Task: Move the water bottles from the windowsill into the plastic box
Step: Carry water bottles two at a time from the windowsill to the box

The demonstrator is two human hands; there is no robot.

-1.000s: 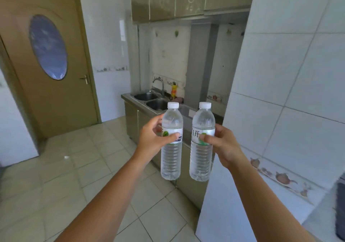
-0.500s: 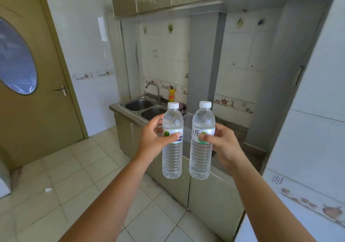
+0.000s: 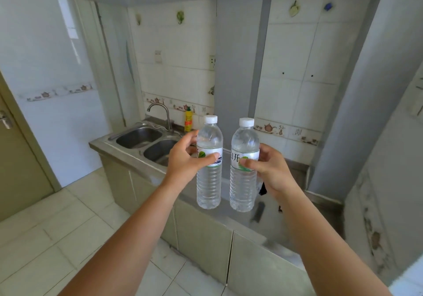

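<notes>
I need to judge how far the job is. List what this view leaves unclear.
- Plastic box and windowsill: neither shows in the head view, so how far the bottles must go cannot be told.
- Left bottle label: partly covered by the left hand.
- Right bottle label: partly covered by the right hand.
- Dark things on the counter: blurred, partly behind the right forearm.

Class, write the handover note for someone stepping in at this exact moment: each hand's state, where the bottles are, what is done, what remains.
Left hand: closed around the left bottle at its label, upright.
Right hand: closed around the right bottle, upright.
Both bottles are capped, in the air side by side, apart, in front of the steel counter.
Done: two bottles picked up.
Left: put them in the plastic box; neither box nor windowsill is in view.
</notes>
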